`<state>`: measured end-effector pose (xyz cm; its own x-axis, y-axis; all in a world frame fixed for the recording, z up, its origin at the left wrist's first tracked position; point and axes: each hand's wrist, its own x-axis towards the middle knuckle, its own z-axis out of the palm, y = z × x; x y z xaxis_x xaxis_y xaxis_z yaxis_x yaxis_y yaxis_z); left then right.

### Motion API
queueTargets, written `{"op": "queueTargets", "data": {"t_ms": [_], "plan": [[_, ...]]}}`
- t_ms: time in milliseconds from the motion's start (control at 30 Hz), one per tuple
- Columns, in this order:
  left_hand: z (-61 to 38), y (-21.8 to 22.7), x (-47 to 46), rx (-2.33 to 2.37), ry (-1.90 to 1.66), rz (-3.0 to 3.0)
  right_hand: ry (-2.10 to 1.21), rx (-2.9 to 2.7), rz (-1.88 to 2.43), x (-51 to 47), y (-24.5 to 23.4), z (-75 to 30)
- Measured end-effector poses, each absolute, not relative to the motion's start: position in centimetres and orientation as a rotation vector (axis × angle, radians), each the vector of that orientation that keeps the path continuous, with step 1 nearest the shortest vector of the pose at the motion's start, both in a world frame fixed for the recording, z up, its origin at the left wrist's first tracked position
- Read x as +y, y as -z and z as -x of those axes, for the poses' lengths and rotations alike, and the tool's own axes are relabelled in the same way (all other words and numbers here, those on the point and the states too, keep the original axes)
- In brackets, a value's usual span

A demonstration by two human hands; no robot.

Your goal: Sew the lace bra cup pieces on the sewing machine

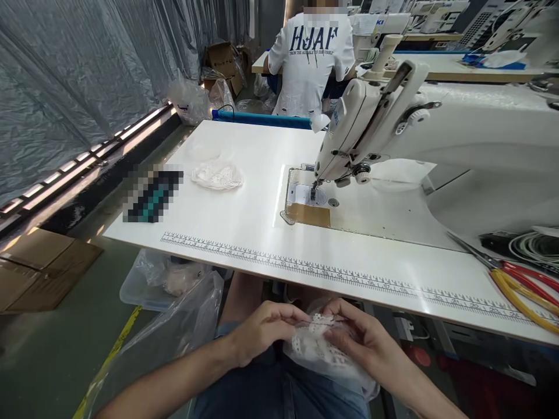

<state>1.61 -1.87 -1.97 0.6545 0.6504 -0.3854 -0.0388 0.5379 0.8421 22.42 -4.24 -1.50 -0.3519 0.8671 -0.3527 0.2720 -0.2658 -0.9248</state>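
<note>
Over my lap, below the table's front edge, my left hand [262, 330] and my right hand [362, 337] both pinch a strip of white lace trim [318, 326]. More of the lace lies bunched in a clear plastic bag [332, 366] resting on my thighs. My fingers are curled closed round the lace. A white sewing machine [371, 116] stands on the white table [244, 221] ahead, with its needle over the plate [311, 198]. A small heap of white lace [217, 174] lies on the table to the left.
Scissors with red and yellow handles [519, 279] lie at the table's right front. A printed ruler [305, 267] runs along the front edge. A clear bin and plastic bags [166, 285] sit left of my knees. A person in a white shirt [311, 58] works beyond the table.
</note>
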Motion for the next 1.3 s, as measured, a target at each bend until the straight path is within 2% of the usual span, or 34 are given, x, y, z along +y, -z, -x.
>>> {"op": "queueTargets", "data": {"t_ms": [167, 367, 567, 900, 1300], "plan": [[-2.5, 1.9, -2.1, 1.035, -0.492, -1.246, -1.603, -1.728, 1.434, -4.6, 1.0, -22.8], [-2.4, 1.5, -2.0, 0.951, -0.386, -1.335, -1.331, -2.117, 1.402, -4.5, -0.4, -22.9], [-1.0, 1.5, -1.4, 0.839, -0.37, -1.341, -1.563, -1.997, 1.375, -4.5, -0.3, -22.8], [-0.7, 3.2, -1.8, 0.765, -0.384, -1.481, -1.724, -1.828, 1.364, -4.5, 0.7, -23.2], [-0.3, 2.7, -1.6, 0.743, -0.335, -1.382, -1.868, -1.661, 1.299, -4.5, 1.8, -22.1]]}}
